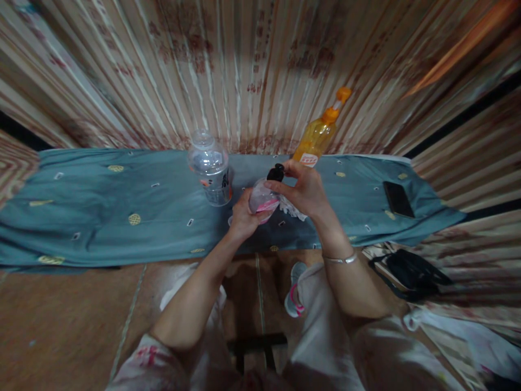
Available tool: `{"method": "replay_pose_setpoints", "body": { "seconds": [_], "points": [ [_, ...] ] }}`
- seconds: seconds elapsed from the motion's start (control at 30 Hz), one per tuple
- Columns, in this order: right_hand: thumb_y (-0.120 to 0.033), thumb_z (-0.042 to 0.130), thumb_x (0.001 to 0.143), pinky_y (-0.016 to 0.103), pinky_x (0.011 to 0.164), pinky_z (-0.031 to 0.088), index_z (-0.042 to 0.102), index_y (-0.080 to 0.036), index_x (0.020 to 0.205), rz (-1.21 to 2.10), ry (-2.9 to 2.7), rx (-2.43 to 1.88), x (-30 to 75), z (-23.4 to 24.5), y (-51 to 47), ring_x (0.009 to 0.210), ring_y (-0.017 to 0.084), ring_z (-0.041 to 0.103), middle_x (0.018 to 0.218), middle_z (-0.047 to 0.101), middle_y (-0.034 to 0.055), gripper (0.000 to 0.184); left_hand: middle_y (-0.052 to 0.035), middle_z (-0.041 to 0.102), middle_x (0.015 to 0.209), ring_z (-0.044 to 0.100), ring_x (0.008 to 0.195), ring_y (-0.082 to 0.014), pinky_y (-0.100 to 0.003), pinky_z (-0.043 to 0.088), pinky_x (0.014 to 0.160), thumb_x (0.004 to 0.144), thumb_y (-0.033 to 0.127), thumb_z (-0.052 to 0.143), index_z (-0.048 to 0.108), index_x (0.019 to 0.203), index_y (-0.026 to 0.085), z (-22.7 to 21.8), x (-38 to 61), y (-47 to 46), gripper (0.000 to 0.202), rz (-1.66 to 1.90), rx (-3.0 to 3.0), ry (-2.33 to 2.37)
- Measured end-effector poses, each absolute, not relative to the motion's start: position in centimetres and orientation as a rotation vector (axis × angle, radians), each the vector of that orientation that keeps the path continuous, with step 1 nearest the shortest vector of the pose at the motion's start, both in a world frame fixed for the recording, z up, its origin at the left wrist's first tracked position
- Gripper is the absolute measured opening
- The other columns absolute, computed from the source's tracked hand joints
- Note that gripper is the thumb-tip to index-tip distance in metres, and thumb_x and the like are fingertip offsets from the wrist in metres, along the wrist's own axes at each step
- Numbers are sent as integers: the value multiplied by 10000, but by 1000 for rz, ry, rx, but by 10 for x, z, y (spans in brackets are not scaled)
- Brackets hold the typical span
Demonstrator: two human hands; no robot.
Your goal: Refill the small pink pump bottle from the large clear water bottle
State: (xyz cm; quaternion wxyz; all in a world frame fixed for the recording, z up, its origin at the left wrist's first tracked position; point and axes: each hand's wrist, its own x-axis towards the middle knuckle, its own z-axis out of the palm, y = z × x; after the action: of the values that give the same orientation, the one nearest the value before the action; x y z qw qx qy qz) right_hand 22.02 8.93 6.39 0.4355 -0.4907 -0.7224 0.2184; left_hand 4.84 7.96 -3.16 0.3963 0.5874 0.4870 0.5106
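Note:
My left hand (245, 214) is wrapped round a small clear bottle (264, 198) with a pink band, held tilted above the table. The fingers of my right hand (303, 187) pinch the black cap (275, 173) at the bottle's top. Whether the cap is still seated on the neck I cannot tell. Just left of my hands stands a large clear plastic bottle (210, 171), its neck without a visible cap. Behind my right hand is an orange pump bottle (317, 136). A crumpled white piece (293, 210) lies under my right hand, partly hidden.
A teal patterned cloth (158, 222) covers the narrow table. Near its right end lies a dark phone (398, 199). Pleated curtains (244, 70) hang right behind the table. A black bag (415, 271) is at the lower right.

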Motion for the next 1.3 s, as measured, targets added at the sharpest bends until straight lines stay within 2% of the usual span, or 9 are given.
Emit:
{"method": "replay_pose_setpoints", "body": {
  "seconds": [0.1,0.2,0.3,0.43,0.6,0.77,0.93,1.17,1.3],
  "points": [
    [-627,899,749,491,1037,586,741,-257,1173,569,-1801,-1191,222,65,88,1090,285,724,1130,779,64,585,-12,717,973,691,900,-246,-369,556,816,601,199,925,663,1078,217,-33,49,80,544,1296,1485,1230],
    [-641,860,793,471,1062,581,713,-285,1285,708,-1835,-1075,226,65,90,1157,274,723,1253,767,61,625,-13,722,962,695,894,-246,-372,555,824,619,217,930,668,1071,216,-33,49,80,523,1301,1481,1229],
    [-632,782,876,476,1052,584,750,-263,1171,755,-1851,-1049,227,64,91,1110,266,735,1153,784,53,473,-15,731,967,704,910,-251,-381,557,849,619,227,942,677,1085,211,-32,50,80,536,1312,1481,1230],
    [-589,850,821,510,1059,573,764,-247,1040,608,-1785,-1174,224,65,89,1074,287,729,1029,783,48,416,-11,736,971,708,905,-249,-378,560,847,580,167,944,680,1100,207,-31,49,79,584,1324,1483,1230],
    [-623,855,795,481,1072,572,741,-281,1204,742,-1822,-1054,227,65,91,1150,276,726,1196,781,43,544,-8,728,950,707,886,-243,-363,559,823,601,199,942,675,1066,217,-32,49,80,536,1326,1486,1222],
    [-594,822,842,509,1080,566,765,-257,1063,651,-1782,-1115,225,61,92,1071,272,739,1058,790,43,407,-11,715,942,692,875,-242,-366,549,818,595,226,945,669,1068,212,-32,48,80,547,1323,1483,1231],
    [-642,892,750,496,1124,550,734,-279,1237,723,-1769,-1070,226,63,90,1198,284,712,1237,768,57,628,-22,722,977,700,899,-250,-374,559,825,600,243,949,662,1091,214,-33,48,80,569,1317,1477,1229],
    [-656,837,804,506,1093,560,758,-252,1071,766,-1778,-1083,225,62,90,1104,278,729,1064,792,45,491,-16,724,968,706,900,-251,-376,573,827,588,229,951,669,1091,220,-34,49,80,577,1316,1474,1220],
    [-640,894,742,532,1129,542,746,-256,1195,795,-1752,-1063,225,62,89,1171,292,720,1176,784,67,611,-8,734,973,711,906,-247,-375,572,836,604,222,933,673,1100,226,-32,49,79,560,1316,1478,1207]
  ]
}}
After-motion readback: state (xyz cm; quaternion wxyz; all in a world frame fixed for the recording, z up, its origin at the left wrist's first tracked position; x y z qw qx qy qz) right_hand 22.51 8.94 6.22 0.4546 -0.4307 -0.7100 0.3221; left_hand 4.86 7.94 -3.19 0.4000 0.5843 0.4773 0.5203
